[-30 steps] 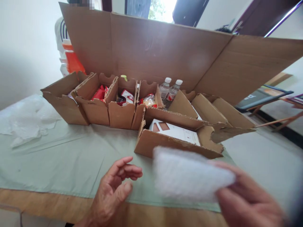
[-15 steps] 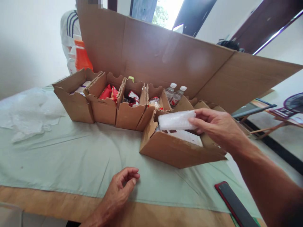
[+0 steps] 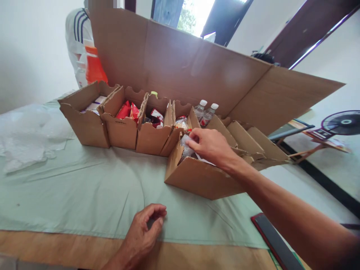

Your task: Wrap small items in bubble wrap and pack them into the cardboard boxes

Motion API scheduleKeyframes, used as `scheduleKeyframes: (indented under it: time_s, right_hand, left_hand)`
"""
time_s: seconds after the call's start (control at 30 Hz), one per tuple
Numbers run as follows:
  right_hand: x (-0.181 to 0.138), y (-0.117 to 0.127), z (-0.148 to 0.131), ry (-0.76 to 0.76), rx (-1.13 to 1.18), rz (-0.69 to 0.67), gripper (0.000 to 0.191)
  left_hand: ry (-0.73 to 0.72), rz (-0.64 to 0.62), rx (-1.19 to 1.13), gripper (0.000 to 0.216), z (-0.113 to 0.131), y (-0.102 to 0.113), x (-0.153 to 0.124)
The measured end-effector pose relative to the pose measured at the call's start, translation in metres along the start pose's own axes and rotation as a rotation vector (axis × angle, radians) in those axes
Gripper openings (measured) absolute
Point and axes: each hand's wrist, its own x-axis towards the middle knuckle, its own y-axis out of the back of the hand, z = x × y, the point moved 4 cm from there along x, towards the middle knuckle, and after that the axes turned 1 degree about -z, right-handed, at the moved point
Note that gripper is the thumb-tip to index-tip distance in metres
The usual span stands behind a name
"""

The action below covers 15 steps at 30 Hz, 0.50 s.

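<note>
My right hand (image 3: pixel 209 144) reaches into the front cardboard bin (image 3: pixel 202 180), fingers closed on a bubble-wrapped packet (image 3: pixel 186 146) at the bin's left end. The packet is partly inside, and my fingers and the bin's wall hide some of it. A white flat item (image 3: pixel 206 160) shows beneath my hand in the same bin. My left hand (image 3: pixel 146 228) rests near the front edge of the green cloth (image 3: pixel 118 191), fingers curved, thumb apart from them, holding nothing.
Behind stand cardboard bins (image 3: pixel 122 135) with red packets (image 3: pixel 125 110) and other goods. Two clear bottles (image 3: pixel 209 114) rise before a tall cardboard panel (image 3: pixel 174 56). Crumpled plastic wrap (image 3: pixel 36 131) lies left, a dark red-edged device (image 3: pixel 277 240) front right. A person (image 3: pixel 78 33) is behind.
My right hand has moved left and down, lowering the bubble-wrapped packet from above the front bin to partly inside its left end. My left hand stays nearly in place. The view shifted slightly.
</note>
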Motion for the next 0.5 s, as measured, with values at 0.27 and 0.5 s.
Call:
scheduleKeyframes:
  time_s: [0.27,0.5]
  right_hand:
    - [0.002,-0.011,0.006,0.003,0.29,-0.148,0.024]
    - [-0.01,-0.003,0.013,0.215,0.441,-0.322,0.038]
  left_hand:
    - [-0.028,0.002,0.047,0.023,0.0,0.0,0.0]
    - [-0.086,0.009,0.112,0.019,0.001,0.0,0.0]
